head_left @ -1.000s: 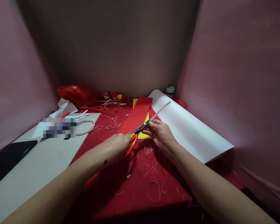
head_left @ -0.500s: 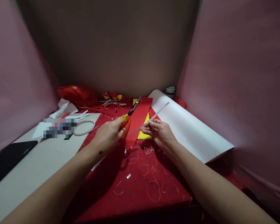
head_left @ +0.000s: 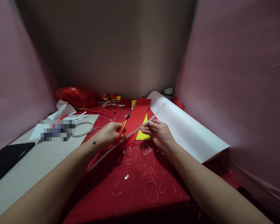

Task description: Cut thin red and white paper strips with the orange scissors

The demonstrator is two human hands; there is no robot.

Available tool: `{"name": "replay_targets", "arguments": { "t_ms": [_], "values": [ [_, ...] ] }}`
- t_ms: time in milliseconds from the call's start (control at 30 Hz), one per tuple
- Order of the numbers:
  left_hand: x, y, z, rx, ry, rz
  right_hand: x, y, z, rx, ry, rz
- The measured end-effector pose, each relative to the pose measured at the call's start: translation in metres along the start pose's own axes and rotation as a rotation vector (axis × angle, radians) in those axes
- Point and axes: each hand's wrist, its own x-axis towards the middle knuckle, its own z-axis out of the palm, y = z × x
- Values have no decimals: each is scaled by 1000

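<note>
My left hand [head_left: 110,133] is closed round the orange and yellow handles of a pair of scissors [head_left: 122,127], whose dark blades point up and away. Pinched between the fingers of my right hand [head_left: 160,132] is a long, narrow white strip [head_left: 136,130]. The strip slants from the lower left, past the scissors' handles, to beyond my right fingertips. Beneath the hands lie ridged red sheets [head_left: 140,113] and a yellow sheet [head_left: 143,134].
A large curled white sheet [head_left: 186,127] lies at the right. Thin loose threads [head_left: 151,186] cover the red cloth. At the left, a pale board [head_left: 49,161] bears a black device [head_left: 11,155]. Behind are a red bag [head_left: 77,96] and small red-yellow balls [head_left: 113,97].
My left hand has moved slightly left and the scissors have turned, their blades now looking narrower. More of the white strip's lower left part shows. My right hand keeps its hold.
</note>
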Motion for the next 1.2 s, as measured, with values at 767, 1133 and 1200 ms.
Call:
{"name": "replay_targets", "arguments": {
  "t_ms": [767,1133,1200],
  "values": [
    [5,-4,1,57,-6,-59,5,-1,-5,-120,70,-89],
    [7,-9,-3,22,10,-41,7,-4,-8,-101,80,-131],
    [7,-8,-3,23,15,-31,7,-4,-8,-94,77,-147]
  ]
}}
